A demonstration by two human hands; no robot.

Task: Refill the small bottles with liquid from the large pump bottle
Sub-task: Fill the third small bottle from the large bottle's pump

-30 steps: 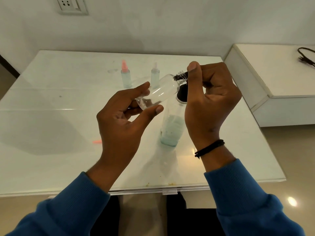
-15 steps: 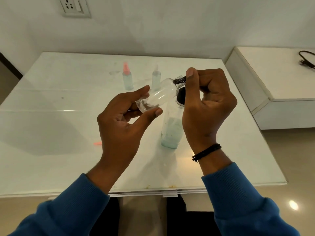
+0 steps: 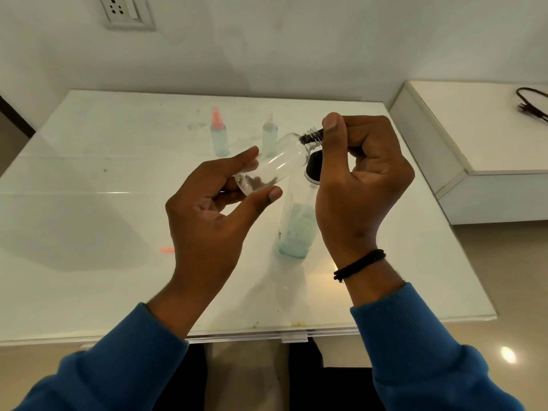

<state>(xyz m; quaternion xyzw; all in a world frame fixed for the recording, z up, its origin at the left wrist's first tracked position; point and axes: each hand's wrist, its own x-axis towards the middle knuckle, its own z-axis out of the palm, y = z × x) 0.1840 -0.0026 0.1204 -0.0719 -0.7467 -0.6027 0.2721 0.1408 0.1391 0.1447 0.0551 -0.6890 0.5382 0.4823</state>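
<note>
The small bottle (image 3: 275, 164), held above the table (image 3: 89, 232), lies tilted, base pinched in the left hand (image 3: 213, 215), threaded neck up-right where the right hand (image 3: 358, 179) pinches it.

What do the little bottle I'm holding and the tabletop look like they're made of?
Small bottle: probably clear plastic, glossy; the left hand shows through its wall, and its neck has moulded screw threads. Glass can't be ruled out.
Tabletop: looks like white glass or a glass sheet over white, polished; it reflects light and shows a thin layered front edge.
</note>
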